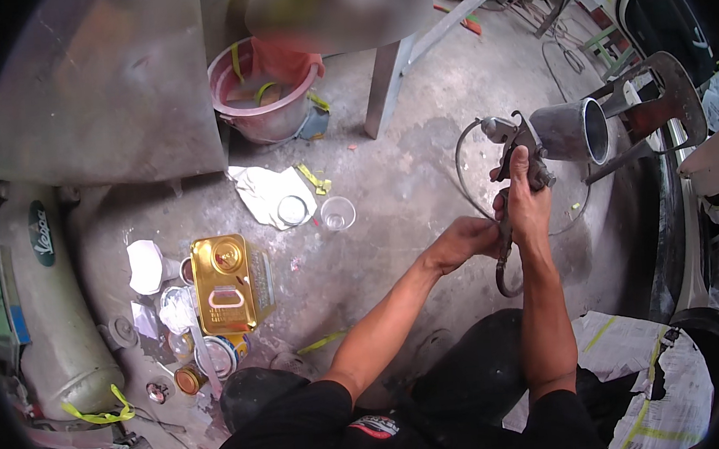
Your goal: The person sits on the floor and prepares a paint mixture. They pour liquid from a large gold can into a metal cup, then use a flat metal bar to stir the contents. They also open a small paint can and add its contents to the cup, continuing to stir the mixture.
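Observation:
A metal spray gun [506, 131] is in my right hand [529, 198], its handle wrapped by the fingers and the thumb lying up along its back. A grey cylindrical paint cup [556, 131] is attached to the gun, with its round end facing right. My left hand [469, 241] is closed at the foot of the gun's handle, around the air hose [506, 280] where it joins. The left fingertips are partly hidden behind the handle. From there the hose bends below the hands, and a thin loop rises left of the gun.
At left stand a gold rectangular can [219, 286] and several smaller tins. White cloth or paper [264, 190] and a clear plastic cup [338, 214] lie ahead. Beyond are a pink bucket [267, 118] and a metal stand leg [387, 87]. A chair [671, 103] is at right, a cylindrical tank [58, 316] at far left.

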Demonstrator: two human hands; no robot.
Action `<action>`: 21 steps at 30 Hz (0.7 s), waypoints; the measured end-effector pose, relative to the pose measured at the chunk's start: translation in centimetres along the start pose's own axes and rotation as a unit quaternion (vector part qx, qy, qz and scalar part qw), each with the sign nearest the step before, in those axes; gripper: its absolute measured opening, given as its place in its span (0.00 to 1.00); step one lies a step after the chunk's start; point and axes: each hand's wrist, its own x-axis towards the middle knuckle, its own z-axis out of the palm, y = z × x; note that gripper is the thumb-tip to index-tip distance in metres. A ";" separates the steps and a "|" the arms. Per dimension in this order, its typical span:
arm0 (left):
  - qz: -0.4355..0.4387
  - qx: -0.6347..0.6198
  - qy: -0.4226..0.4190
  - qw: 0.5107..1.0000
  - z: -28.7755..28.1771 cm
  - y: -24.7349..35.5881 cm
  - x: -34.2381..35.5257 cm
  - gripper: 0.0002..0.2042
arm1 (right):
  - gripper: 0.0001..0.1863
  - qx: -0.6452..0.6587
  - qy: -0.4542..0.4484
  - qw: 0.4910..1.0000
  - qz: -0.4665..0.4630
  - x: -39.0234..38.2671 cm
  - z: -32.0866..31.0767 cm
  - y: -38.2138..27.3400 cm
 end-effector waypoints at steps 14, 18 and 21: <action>-0.022 -0.052 -0.050 0.997 -0.3 1.0 -0.8 0.17 | 0.33 -0.028 -0.040 0.999 0.022 -0.9 0.0 -0.5; -0.020 -0.025 -0.055 0.998 -1.1 0.6 -0.8 0.18 | 0.35 -0.013 -0.051 0.999 0.004 -1.5 0.2 -0.9; -0.030 -0.005 -0.045 0.999 -1.0 0.6 -0.6 0.18 | 0.34 0.003 -0.054 0.999 0.005 -1.7 -0.1 -1.1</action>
